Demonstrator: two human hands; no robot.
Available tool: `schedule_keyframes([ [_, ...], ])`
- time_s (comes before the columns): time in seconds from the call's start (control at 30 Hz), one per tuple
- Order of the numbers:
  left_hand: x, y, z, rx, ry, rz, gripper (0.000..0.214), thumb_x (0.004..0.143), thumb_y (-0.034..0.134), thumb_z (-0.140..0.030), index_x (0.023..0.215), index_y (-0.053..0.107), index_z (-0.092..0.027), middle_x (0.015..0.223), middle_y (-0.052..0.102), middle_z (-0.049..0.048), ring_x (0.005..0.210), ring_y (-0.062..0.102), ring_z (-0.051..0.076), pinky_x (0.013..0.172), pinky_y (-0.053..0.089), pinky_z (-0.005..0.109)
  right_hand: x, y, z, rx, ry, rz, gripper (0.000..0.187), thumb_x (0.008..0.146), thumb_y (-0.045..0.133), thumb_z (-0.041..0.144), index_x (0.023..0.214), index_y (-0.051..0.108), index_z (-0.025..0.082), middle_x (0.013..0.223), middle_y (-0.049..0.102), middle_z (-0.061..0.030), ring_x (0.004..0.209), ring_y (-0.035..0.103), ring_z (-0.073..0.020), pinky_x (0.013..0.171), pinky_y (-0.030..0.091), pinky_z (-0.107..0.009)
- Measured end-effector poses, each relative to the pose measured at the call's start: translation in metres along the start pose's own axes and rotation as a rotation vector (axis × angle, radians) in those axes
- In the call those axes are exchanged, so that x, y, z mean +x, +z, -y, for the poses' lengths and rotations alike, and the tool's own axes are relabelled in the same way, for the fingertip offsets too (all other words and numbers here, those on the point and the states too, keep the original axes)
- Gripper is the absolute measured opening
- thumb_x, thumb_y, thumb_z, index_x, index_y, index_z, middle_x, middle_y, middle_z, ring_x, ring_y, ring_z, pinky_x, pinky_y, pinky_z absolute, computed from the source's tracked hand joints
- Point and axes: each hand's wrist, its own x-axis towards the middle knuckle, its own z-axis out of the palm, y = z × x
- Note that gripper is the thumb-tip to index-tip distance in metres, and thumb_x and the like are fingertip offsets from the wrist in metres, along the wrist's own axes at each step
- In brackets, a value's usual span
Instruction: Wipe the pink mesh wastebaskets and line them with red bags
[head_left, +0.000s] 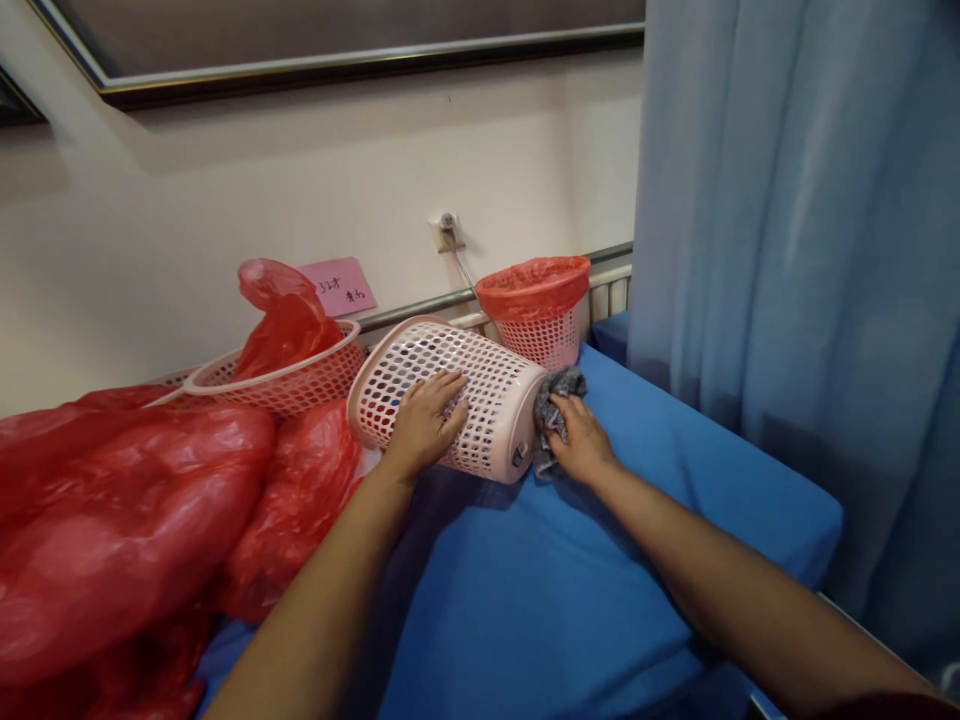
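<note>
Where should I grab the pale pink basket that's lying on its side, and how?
Probably pinch the basket by its wide rim, coming from above: tipped like this, the rim's top edge stands highest, while red plastic lies close by its lower edge. The left hand rests on the holed side.

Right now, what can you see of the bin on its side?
The bin is pale pink and plastic-looking, with latticed walls, a smooth rim and a solid-looking base bearing a small dark mark. It lies sideways over the blue sheet, rim leftward. The left hand rests on its wall; the right hand holds a grey cloth at the base.
</note>
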Motion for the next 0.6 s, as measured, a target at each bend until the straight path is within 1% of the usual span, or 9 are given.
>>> schedule_keyframes([
  [0.07, 0.0, 0.001, 0.001, 0.012, 0.002, -0.002, 0.046, 0.097, 0.044, -0.04, 0.134, 0.061, -0.021, 0.144, 0.06, 0.0092, 0.139, 0.05, 0.027, 0.117, 0.034, 0.051, -0.007, 0.003, -0.004, -0.025, 0.018, 0.168, 0.053, 0.077, 0.063, 0.015, 0.13, 0.062, 0.017, 0.129, 0.063, -0.0123, 0.12, 0.058, -0.0265, 0.108, 0.041, -0.039],
  [0.13, 0.0, 0.001, 0.002, 0.02, 0.005, -0.001, 0.045, 0.097, 0.044, -0.039, 0.134, 0.061, -0.022, 0.144, 0.06, 0.0091, 0.138, 0.05, 0.027, 0.117, 0.034, 0.051, -0.01, 0.004, -0.008, -0.017, 0.012, 0.24, 0.045, 0.069, 0.069, 0.012, 0.113, 0.072, 0.022, 0.116, 0.071, -0.0061, 0.11, 0.063, -0.0234, 0.104, 0.044, -0.034],
  [0.17, 0.0, 0.002, 0.002, 0.021, 0.007, -0.002, 0.045, 0.097, 0.044, -0.04, 0.134, 0.061, -0.022, 0.144, 0.06, 0.0089, 0.138, 0.051, 0.027, 0.117, 0.034, 0.051, -0.01, 0.004, -0.01, -0.014, 0.029, 0.25, 0.043, 0.068, 0.069, 0.013, 0.11, 0.073, 0.024, 0.113, 0.071, -0.0044, 0.108, 0.064, -0.0223, 0.102, 0.045, -0.032],
  [0.23, 0.0, 0.002, 0.003, 0.02, 0.01, -0.005, 0.045, 0.097, 0.044, -0.04, 0.134, 0.061, -0.022, 0.144, 0.06, 0.0089, 0.138, 0.051, 0.026, 0.117, 0.034, 0.051, -0.004, 0.003, -0.013, -0.019, 0.109, 0.215, 0.046, 0.076, 0.064, 0.017, 0.122, 0.068, 0.022, 0.121, 0.069, -0.0066, 0.111, 0.064, -0.0229, 0.1, 0.047, -0.032],
  [0.33, 0.0, 0.002, 0.004, 0.022, 0.012, -0.007, 0.047, 0.097, 0.043, -0.041, 0.134, 0.061, -0.019, 0.144, 0.061, 0.0097, 0.138, 0.051, 0.026, 0.117, 0.035, 0.049, 0.007, 0.003, -0.014, -0.039, 0.224, 0.115, 0.057, 0.091, 0.046, 0.023, 0.147, 0.045, 0.012, 0.142, 0.054, -0.0177, 0.127, 0.055, -0.0277, 0.106, 0.043, -0.04],
  [0.37, 0.0, 0.002, 0.004, 0.022, 0.014, -0.004, 0.047, 0.097, 0.043, -0.042, 0.134, 0.062, -0.018, 0.143, 0.061, 0.0102, 0.138, 0.051, 0.027, 0.117, 0.035, 0.049, 0.009, 0.004, -0.013, -0.04, 0.228, 0.109, 0.059, 0.092, 0.045, 0.023, 0.149, 0.041, 0.01, 0.145, 0.05, -0.0196, 0.13, 0.053, -0.0285, 0.108, 0.041, -0.042],
  [0.4, 0.0, 0.003, 0.004, 0.022, 0.014, -0.002, 0.048, 0.097, 0.042, -0.042, 0.134, 0.062, -0.018, 0.143, 0.061, 0.0107, 0.138, 0.051, 0.027, 0.117, 0.035, 0.05, 0.008, 0.004, -0.011, -0.036, 0.214, 0.125, 0.058, 0.091, 0.047, 0.024, 0.148, 0.043, 0.009, 0.144, 0.051, -0.0199, 0.13, 0.052, -0.0286, 0.109, 0.04, -0.041],
  [0.5, 0.001, 0.003, 0.003, 0.02, 0.015, -0.006, 0.048, 0.097, 0.043, -0.041, 0.134, 0.062, -0.017, 0.143, 0.061, 0.0109, 0.138, 0.051, 0.028, 0.117, 0.035, 0.051, -0.004, 0.005, -0.004, 0.004, 0.104, 0.248, 0.047, 0.079, 0.063, 0.019, 0.126, 0.066, 0.015, 0.128, 0.065, -0.0135, 0.118, 0.059, -0.0251, 0.105, 0.043, -0.035],
  [0.6, 0.001, 0.002, 0.003, 0.02, 0.011, -0.016, 0.046, 0.096, 0.044, -0.039, 0.133, 0.062, -0.019, 0.143, 0.061, 0.0099, 0.138, 0.051, 0.027, 0.117, 0.035, 0.051, -0.017, 0.001, -0.001, 0.061, 0.02, 0.34, 0.04, 0.065, 0.072, 0.013, 0.104, 0.075, 0.025, 0.11, 0.073, -0.0022, 0.102, 0.066, -0.0194, 0.095, 0.048, -0.027],
])
